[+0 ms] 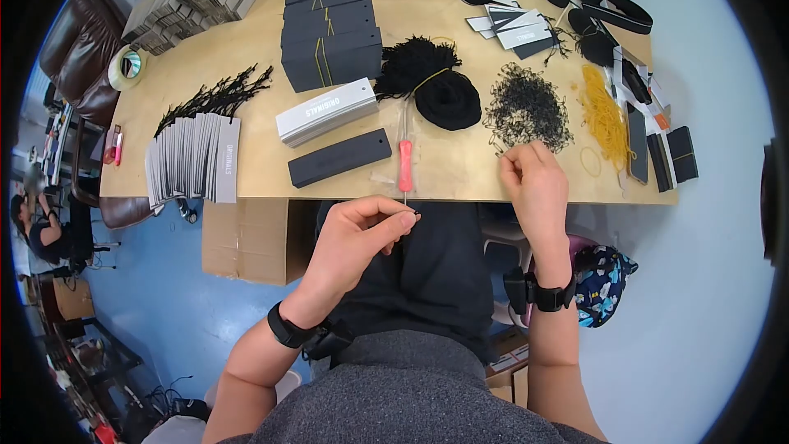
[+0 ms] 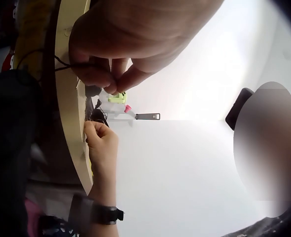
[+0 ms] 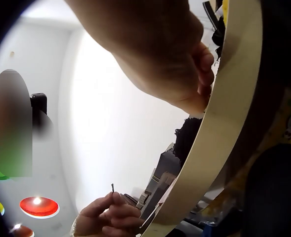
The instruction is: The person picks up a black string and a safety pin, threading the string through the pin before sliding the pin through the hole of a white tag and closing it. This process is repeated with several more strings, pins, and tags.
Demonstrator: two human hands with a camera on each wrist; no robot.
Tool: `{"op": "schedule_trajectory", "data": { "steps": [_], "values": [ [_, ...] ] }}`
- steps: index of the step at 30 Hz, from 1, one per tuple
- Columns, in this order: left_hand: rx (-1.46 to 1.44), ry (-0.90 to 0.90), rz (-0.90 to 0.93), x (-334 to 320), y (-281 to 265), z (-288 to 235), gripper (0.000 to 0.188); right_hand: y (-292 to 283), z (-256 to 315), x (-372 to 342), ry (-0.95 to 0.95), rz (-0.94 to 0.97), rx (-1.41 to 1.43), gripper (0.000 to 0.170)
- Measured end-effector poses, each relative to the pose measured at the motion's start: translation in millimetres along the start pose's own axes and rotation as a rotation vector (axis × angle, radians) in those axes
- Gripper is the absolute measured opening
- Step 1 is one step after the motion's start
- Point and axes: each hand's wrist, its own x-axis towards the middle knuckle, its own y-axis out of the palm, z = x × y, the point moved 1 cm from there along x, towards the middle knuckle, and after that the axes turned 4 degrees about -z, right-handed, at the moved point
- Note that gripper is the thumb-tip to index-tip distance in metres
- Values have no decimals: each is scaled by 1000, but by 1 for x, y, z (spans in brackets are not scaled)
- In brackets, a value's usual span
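In the head view my left hand (image 1: 353, 234) pinches a thin black cord (image 1: 417, 215) between thumb and fingers, just off the table's front edge. The cord (image 2: 61, 64) shows as a loop in the left wrist view, and one end stands up from the fingertips in the right wrist view. My right hand (image 1: 538, 189) has its fingertips pinched together at the lower edge of a pile of small black clips (image 1: 530, 107); what lies between them is mostly hidden. A red-handled tool (image 1: 405, 166) lies near my left hand, its metal tip past the edge.
Grey tags (image 1: 193, 160) fan out at the left beside black cords (image 1: 218, 99). Stacked dark tags (image 1: 333, 57), a white tag stack (image 1: 325, 111) and a black cord bundle (image 1: 448, 99) lie mid-table. Yellow rubber bands (image 1: 604, 115) and a phone (image 1: 637, 144) are at the right.
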Motion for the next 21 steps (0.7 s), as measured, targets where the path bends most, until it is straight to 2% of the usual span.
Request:
{"op": "schedule_trajectory", "data": {
  "steps": [2,4,7,10,13,21],
  "values": [
    [-19,-1,3,1,1,1,11,-2,6,0,-30,-20,-39,8],
    [-40,1,-6,3,0,0,11,-6,20,-7,222,103,347,10],
    [-43,1,-11,2,0,0,11,-14,50,-23,586,419,970,15],
    [-48,0,-5,3,0,1,11,-10,66,-28,630,588,1204,20],
    [-59,6,5,2,-3,2,11,-5,68,-29,647,656,1336,24],
    [-52,-18,24,0,-6,4,14,1,72,-29,639,724,1323,27]
  ]
}}
